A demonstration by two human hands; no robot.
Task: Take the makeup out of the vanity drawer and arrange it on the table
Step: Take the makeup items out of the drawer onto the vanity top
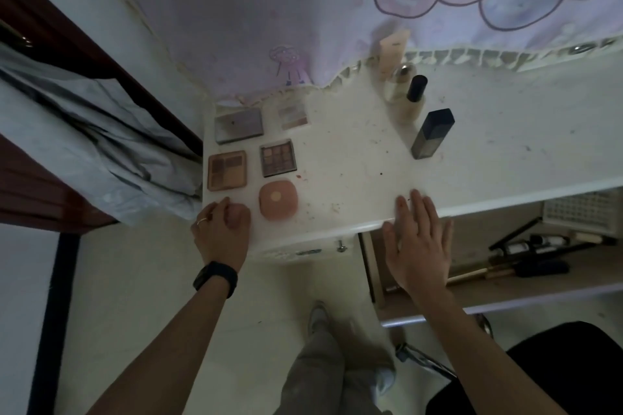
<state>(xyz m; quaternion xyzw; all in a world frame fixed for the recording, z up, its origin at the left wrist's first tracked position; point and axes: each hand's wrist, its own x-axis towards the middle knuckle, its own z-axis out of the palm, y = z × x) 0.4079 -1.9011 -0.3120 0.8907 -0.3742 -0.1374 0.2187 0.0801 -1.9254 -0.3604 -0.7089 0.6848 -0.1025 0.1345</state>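
Observation:
On the white vanity table (354, 158), several makeup palettes lie in a grid at the left: a grey one (238, 125), a pale one (293, 116), a brown one (227, 174) and a dark one (278, 157). A pink rounded compact (278, 200) sits in front of them. My left hand (220, 229) curls over a small pink item (240, 215) at the table's front left corner. My right hand (418, 239) lies flat, fingertips on the table's front edge above the open drawer (505, 293). Brushes (526, 269) and small bottles (529, 246) lie in the drawer.
A beige tube (392, 54), a clear bottle (399, 84), a black-capped bottle (416, 98) and a dark rectangular bottle (431, 135) stand at the table's back. A white basket (583, 212) sits in the drawer. A black chair (539, 371) is at lower right, grey bedding (84, 145) at left.

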